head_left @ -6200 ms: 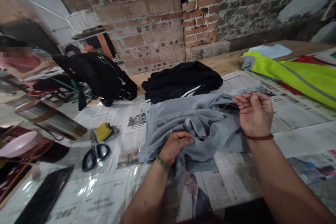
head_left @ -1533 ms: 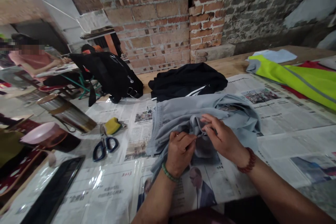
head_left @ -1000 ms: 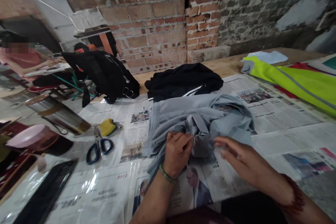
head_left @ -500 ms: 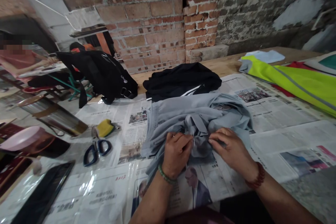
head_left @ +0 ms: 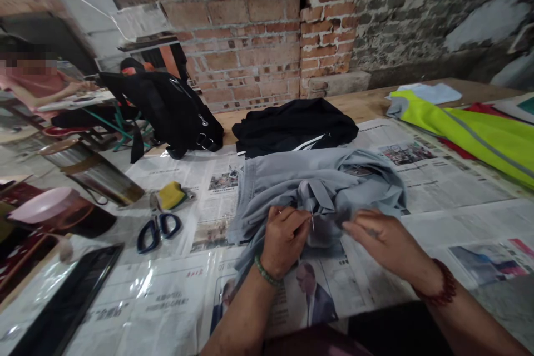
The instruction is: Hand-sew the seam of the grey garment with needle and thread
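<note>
A crumpled grey garment lies on the newspaper in front of me. My left hand, with a green bead bracelet at the wrist, is closed on a fold of it. By those fingertips a thin, bright sliver like a sewing needle stands upright. My right hand, with a dark red bead bracelet, hovers off the garment's right side. Its thumb and finger are pinched together and smeared by motion; what they hold, perhaps a thread, is too fine to make out.
Scissors and a yellow sponge-like piece lie left. Further left stand a metal flask, a pink-lidded container and a dark flat case. Behind are a black bag, black clothing, a yellow vest and a seated person.
My right hand has drawn back to the right, away from the left hand and the garment. The left hand keeps its hold on the fold. The view has shifted slightly.
</note>
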`<state>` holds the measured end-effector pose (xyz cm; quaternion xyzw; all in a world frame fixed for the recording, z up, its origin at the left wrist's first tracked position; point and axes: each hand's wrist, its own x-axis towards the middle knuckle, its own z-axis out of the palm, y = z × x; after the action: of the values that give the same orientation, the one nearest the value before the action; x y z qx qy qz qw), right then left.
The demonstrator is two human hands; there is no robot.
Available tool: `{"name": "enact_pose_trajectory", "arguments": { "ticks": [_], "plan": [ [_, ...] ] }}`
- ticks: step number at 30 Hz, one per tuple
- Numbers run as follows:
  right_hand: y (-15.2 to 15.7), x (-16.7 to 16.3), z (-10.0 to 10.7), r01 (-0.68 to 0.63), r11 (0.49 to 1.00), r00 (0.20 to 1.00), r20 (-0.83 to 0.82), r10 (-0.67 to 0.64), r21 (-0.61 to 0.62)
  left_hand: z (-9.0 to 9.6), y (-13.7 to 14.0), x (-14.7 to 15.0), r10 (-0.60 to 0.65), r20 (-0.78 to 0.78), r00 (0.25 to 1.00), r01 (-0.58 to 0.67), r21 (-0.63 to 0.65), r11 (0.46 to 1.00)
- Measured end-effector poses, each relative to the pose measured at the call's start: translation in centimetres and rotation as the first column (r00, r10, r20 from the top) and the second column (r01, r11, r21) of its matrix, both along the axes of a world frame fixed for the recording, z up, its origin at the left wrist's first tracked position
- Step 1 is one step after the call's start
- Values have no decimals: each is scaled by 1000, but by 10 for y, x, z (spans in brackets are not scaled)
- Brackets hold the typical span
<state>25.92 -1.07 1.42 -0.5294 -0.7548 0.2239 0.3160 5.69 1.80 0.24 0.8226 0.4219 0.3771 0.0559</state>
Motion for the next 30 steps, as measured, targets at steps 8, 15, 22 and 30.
{"name": "enact_pose_trajectory", "arguments": {
  "ticks": [8,15,22,30],
  "plan": [
    [43,-21,15,-187,825,881,-463,-100,-533,-1,2,-3,-69,11,998,68,54,996],
    [52,-32,12,-331,736,877,-480,9,-590,-1,2,-4,-71,1,997,71,105,992],
    [57,-26,0,-455,647,782,-622,-39,-612,-2,1,-2,-84,-71,994,98,226,969],
    [57,-29,-2,-509,620,676,-723,-142,-598,-4,2,0,-45,16,999,42,173,984]
  ]
}}
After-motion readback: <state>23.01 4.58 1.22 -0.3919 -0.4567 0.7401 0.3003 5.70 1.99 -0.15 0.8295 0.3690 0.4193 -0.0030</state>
